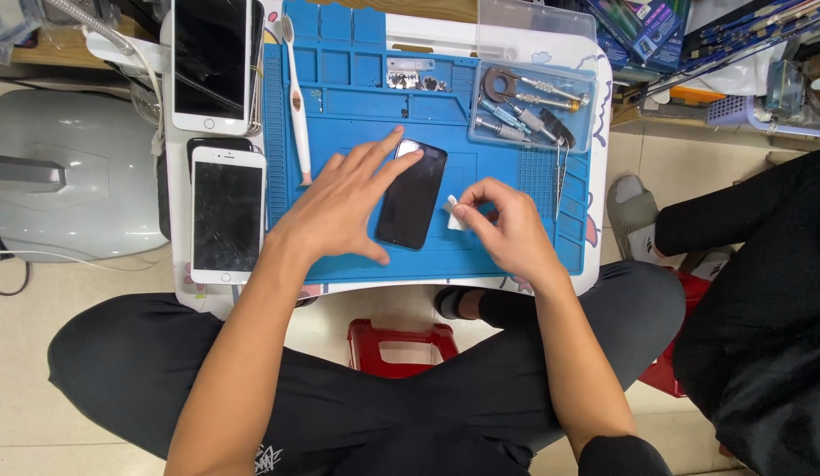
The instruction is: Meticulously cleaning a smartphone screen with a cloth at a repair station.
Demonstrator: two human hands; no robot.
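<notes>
A black phone [414, 198] lies screen up on a blue work mat [357, 115] on a small white table. My left hand [344, 207] rests flat on the mat with its fingers spread, fingertips touching the phone's upper left edge. My right hand [507, 225] pinches a small white wipe [454, 214] just right of the phone.
Two white phones [227, 214] [211, 63] lie left of the mat. A white toothbrush [297, 97] lies on the mat's left side. A clear tray of screwdrivers [529, 110] sits at the back right, tweezers [560, 176] below it. Another person in black [754, 264] sits at right. A red stool [401, 344] stands below.
</notes>
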